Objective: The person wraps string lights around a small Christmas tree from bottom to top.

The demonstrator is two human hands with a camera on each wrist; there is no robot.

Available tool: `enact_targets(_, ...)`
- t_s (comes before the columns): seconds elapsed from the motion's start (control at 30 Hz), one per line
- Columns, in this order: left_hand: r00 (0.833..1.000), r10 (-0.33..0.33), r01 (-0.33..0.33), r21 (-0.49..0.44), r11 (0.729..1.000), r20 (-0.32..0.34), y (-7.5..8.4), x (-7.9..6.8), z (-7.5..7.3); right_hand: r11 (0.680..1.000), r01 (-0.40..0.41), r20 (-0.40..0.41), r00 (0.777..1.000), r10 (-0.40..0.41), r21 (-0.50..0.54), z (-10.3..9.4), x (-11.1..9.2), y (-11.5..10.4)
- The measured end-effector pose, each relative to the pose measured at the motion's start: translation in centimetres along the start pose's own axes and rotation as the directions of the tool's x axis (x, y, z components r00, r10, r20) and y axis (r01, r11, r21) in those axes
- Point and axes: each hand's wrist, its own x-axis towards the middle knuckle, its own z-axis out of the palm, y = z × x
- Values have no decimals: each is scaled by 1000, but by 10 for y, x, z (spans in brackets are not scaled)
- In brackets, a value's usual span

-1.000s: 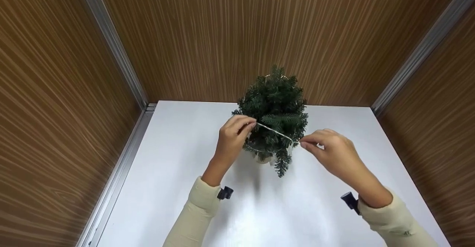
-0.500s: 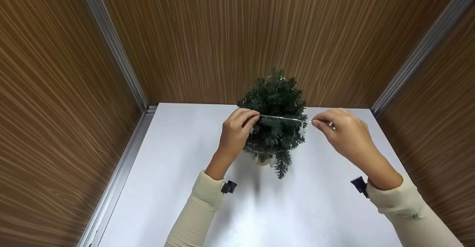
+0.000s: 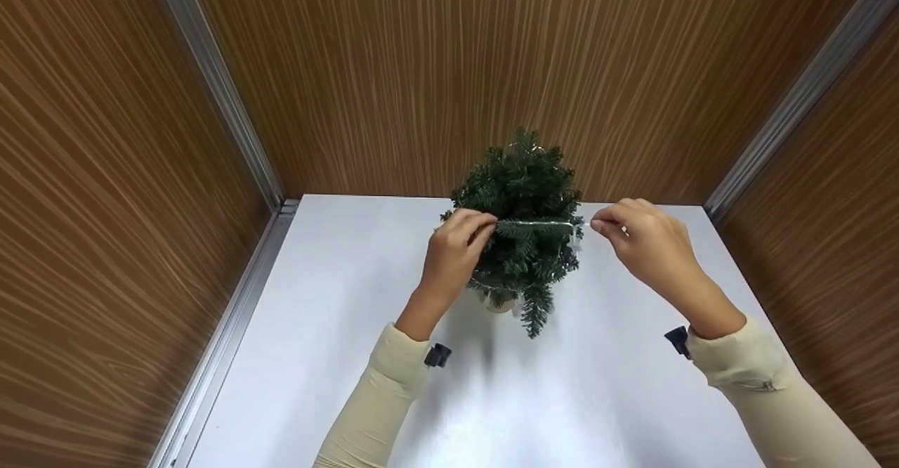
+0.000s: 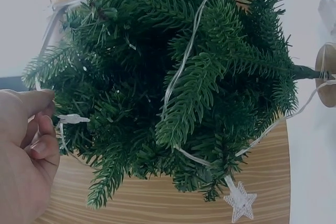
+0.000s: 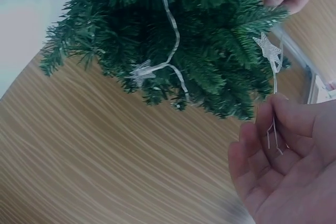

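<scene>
String of star lights (image 3: 537, 223) is partly wound: loops already lie on the small tree (image 3: 523, 194) at bench (image 3: 351, 313) centre, toward 12 o'clock. One span crosses the front, pinched by left hand (image 3: 455, 250) at 9 o'clock and right hand (image 3: 642, 243) at 3 o'clock; the loose tail remains. The base pot (image 3: 499, 305) holds the trunk

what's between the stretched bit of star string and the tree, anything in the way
Nothing visible. The star string runs taut between the left hand and right hand, right against the front needles of the little tree.
</scene>
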Motion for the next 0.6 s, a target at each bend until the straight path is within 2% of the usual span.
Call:
enact_targets(0.33,1000,-19,19,-23,1000,0,2,3,0,1000,11,-42,999,-12,-27,11,18,14)
enact_targets(0.6,999,-33,33,-25,999,16,5,4,-1,999,37,-27,999,-38,-36,29,17,20)
